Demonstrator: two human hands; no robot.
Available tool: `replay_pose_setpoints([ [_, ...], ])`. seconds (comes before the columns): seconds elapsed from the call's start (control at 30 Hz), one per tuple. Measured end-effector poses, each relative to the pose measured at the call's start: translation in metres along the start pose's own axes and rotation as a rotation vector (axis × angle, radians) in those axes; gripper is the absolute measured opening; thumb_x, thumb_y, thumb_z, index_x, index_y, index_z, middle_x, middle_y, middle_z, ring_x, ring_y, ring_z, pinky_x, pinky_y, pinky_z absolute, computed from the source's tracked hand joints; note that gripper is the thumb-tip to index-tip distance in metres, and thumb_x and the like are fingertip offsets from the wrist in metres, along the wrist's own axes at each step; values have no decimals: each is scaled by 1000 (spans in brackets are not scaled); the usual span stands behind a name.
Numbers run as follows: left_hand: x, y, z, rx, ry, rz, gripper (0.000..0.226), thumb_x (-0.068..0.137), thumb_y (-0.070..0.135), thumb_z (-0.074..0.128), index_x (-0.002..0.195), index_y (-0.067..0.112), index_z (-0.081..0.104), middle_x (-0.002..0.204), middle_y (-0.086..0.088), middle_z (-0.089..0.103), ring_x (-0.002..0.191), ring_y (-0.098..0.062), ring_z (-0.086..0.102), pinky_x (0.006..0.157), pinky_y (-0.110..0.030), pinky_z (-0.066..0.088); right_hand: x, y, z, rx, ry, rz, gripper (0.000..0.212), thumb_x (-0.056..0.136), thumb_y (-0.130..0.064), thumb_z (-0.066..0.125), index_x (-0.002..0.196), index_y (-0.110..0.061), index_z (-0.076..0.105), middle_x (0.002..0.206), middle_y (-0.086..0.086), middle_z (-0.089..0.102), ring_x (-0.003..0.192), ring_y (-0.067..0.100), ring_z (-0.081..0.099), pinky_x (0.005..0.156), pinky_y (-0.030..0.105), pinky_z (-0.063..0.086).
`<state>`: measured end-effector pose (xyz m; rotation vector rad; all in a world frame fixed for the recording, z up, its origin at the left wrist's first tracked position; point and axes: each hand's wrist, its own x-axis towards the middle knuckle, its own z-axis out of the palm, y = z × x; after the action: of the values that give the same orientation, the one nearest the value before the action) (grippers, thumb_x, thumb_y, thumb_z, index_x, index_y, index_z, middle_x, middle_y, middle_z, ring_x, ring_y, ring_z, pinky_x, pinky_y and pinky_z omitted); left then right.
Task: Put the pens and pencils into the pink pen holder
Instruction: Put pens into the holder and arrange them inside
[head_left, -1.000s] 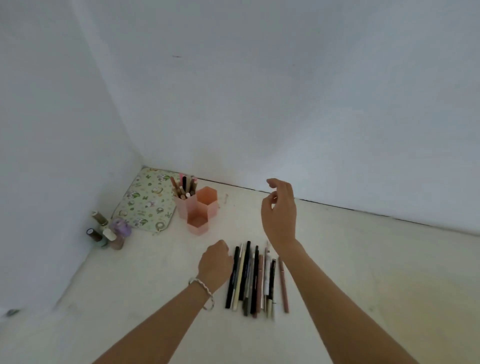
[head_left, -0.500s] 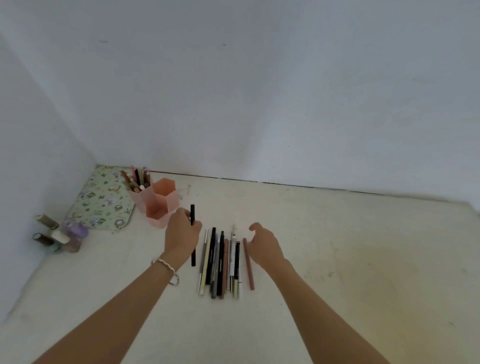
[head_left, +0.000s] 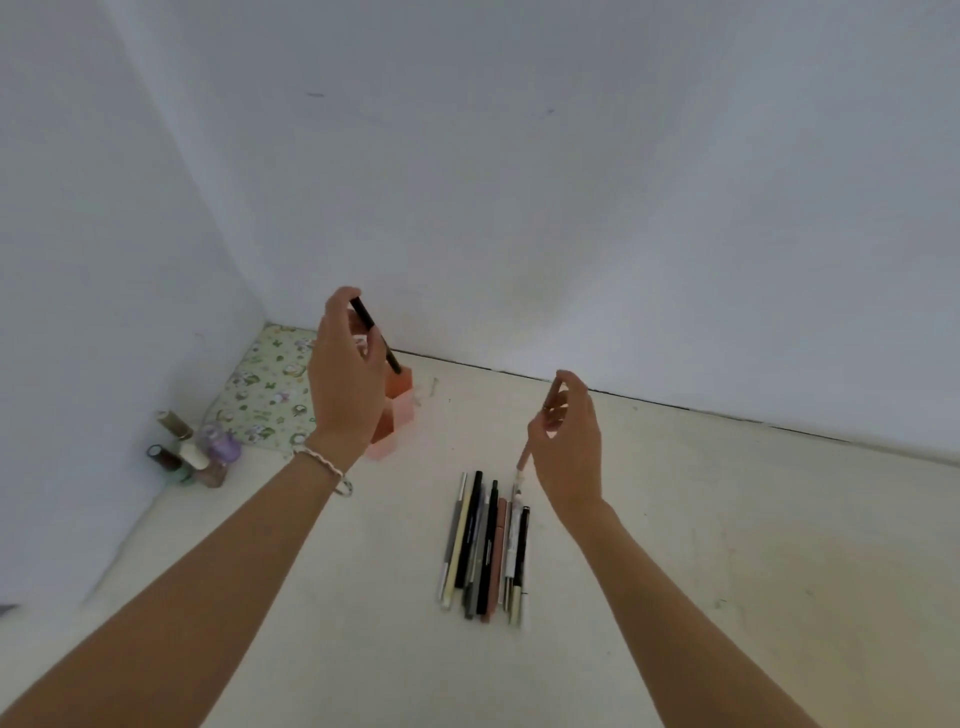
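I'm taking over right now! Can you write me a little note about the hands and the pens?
Left grip holds a black pen, its lower tip at the rim of the pink pen holder; not dropped yet.
Right grip pinches a pink pencil, held up over the row of pens and pencils on the table.
Done: cannot tell, the hand hides the holder's inside.
Left: drop both in, then the whole row.

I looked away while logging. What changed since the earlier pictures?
The left hand lifted a black pen from the row to above the pink pen holder. The right hand picked up a pink pencil. The remaining row and bottles stayed put.
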<state>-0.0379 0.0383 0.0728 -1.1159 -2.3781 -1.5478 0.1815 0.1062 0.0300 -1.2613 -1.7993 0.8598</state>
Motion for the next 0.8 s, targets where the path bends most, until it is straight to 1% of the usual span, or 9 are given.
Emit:
replay_pose_setpoints([
  [0.03,7,-3,1,94,-14,52,34,94,14,58,125,21,47,101,0,66,86,-16,61,82,-26,48,6,-10,4,68,16,-17,52,88,0,54,130,-28,43,100,-6,54,78,5,59,59,9,46],
  [0.1,19,-12,5,317,-68,148,28,93,18,60,120,18,53,97,-1,69,99,-24,61,96,-39,41,16,-26,13,124,28,-54,52,89,-1,55,129,-31,43,101,-9,54,83,11,61,67,11,48],
  [0.17,25,-22,10,485,-150,202,23,93,21,61,115,18,59,96,-1,71,111,-26,56,102,-42,34,24,-35,21,168,30,-83,51,89,-1,56,129,-30,44,102,-7,55,84,12,62,69,8,46],
  [0.27,30,-38,14,660,-240,266,17,92,21,60,109,20,63,97,-1,71,116,-25,54,104,-41,30,33,-46,39,225,18,-90,51,89,-1,57,129,-29,44,103,-5,56,84,11,63,68,6,45],
  [0.33,32,-45,14,719,-276,300,19,91,19,61,109,19,69,106,-3,69,119,-27,52,106,-43,30,39,-52,55,256,3,-91,49,90,-2,57,128,-30,44,103,-6,56,85,11,63,69,8,47],
  [0.47,40,-46,2,619,-214,272,29,93,25,59,119,17,69,122,-6,63,124,-29,51,106,-45,33,52,-65,97,276,-43,-105,45,91,-5,57,125,-31,44,102,-9,55,86,9,63,77,21,55],
  [0.6,39,-33,-22,437,-99,269,30,91,16,56,119,14,64,116,-5,64,118,-28,53,99,-41,39,51,-66,134,212,-163,-111,45,91,-6,55,124,-34,42,103,-9,56,87,9,62,82,34,55],
  [0.7,20,-26,-33,315,-45,300,22,85,5,59,106,9,66,102,-4,66,103,-26,57,91,-36,43,43,-58,146,98,-270,-146,45,93,-8,53,132,-30,44,112,-4,58,95,12,62,86,39,54],
  [0.8,-18,-23,-27,170,-113,348,13,83,-2,59,91,8,64,88,-1,62,80,-13,53,75,-23,45,43,-52,138,23,-257,-193,52,97,-4,45,143,-27,42,119,2,62,104,12,61,91,33,53],
])
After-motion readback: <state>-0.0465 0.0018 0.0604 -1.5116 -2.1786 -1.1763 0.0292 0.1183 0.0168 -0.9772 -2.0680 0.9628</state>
